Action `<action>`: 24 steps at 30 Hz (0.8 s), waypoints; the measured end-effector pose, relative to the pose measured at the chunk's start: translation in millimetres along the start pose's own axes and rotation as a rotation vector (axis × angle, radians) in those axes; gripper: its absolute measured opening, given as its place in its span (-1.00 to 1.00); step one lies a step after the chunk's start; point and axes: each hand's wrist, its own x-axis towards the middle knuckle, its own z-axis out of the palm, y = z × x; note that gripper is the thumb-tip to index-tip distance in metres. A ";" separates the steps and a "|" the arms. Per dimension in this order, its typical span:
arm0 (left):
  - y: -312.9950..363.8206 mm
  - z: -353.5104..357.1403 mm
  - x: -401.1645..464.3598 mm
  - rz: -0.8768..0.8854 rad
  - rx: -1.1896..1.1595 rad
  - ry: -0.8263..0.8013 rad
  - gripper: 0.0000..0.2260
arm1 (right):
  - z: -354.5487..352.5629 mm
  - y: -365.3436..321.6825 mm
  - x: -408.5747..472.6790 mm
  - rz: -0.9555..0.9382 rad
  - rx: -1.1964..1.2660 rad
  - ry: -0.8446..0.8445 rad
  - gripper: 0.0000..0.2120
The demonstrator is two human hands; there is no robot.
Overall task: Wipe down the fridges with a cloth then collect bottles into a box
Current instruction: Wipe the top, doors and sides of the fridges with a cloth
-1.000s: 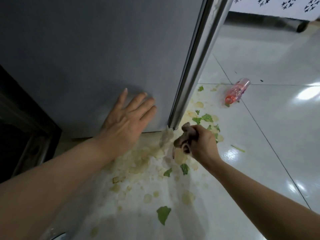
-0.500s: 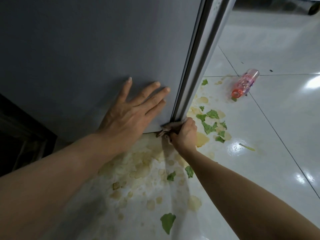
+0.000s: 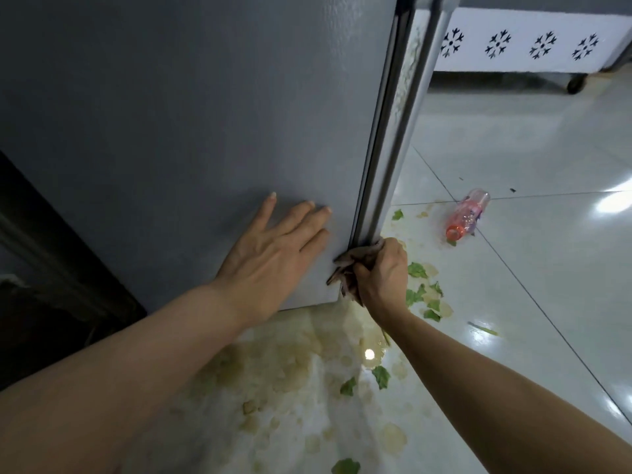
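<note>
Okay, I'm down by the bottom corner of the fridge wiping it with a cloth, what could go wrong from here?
The floor below the fridge is wet with yellowish spill and leaf scraps, so a knee or foot could slip. The cloth in your right hand hangs close to that mess and may smear it back on. The bottle lying behind could roll underfoot.

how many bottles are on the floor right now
1. The bottle lies on its side on the floor tiles, to the right of the fridge. More may be hidden behind the fridge.
</note>
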 end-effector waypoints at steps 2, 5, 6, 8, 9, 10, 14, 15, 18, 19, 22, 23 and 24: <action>-8.4 -18.3 1.0 -0.033 -0.002 0.044 -0.46 | -16.0 -18.6 6.7 -0.003 0.081 0.022 -0.74; -21.0 -48.7 7.9 -0.070 0.047 0.131 -0.46 | -39.5 -46.5 20.7 -0.018 0.145 0.032 -0.75; -25.5 -59.8 10.7 -0.084 0.060 0.174 -0.45 | -48.5 -57.1 25.4 -0.027 0.160 0.030 -0.74; -33.1 -82.6 16.0 -0.117 0.079 0.242 -0.41 | -65.8 -76.8 33.0 -0.048 0.180 0.049 -0.73; -36.5 -93.9 18.8 -0.130 0.097 0.272 -0.39 | -74.4 -87.0 36.5 -0.068 0.180 0.085 -0.74; -40.2 -105.1 21.7 -0.141 0.122 0.310 -0.37 | -83.2 -97.4 40.2 -0.088 0.183 0.123 -0.75; -53.1 -147.8 34.8 -0.184 0.202 0.434 -0.38 | -117.6 -140.3 56.7 -0.150 0.220 0.198 -0.74; -56.6 -157.7 38.1 -0.199 0.195 0.448 -0.38 | -126.4 -151.3 61.3 -0.167 0.223 0.216 -0.73; -66.9 -178.2 45.9 -0.253 0.164 0.427 -0.34 | -150.5 -181.0 74.0 -0.195 0.226 0.260 -0.71; -70.4 -180.8 46.6 -0.264 0.170 0.410 -0.34 | -156.5 -188.1 76.1 -0.199 0.223 0.262 -0.71; -78.9 -187.0 45.2 -0.230 0.242 0.336 -0.36 | -167.2 -199.9 78.9 -0.189 0.202 0.242 -0.73; -80.6 -190.8 44.3 -0.209 0.254 0.326 -0.36 | -169.1 -202.5 79.0 -0.181 0.209 0.239 -0.72; -81.9 -196.3 43.7 -0.187 0.250 0.329 -0.36 | -170.9 -205.4 79.3 -0.174 0.217 0.243 -0.71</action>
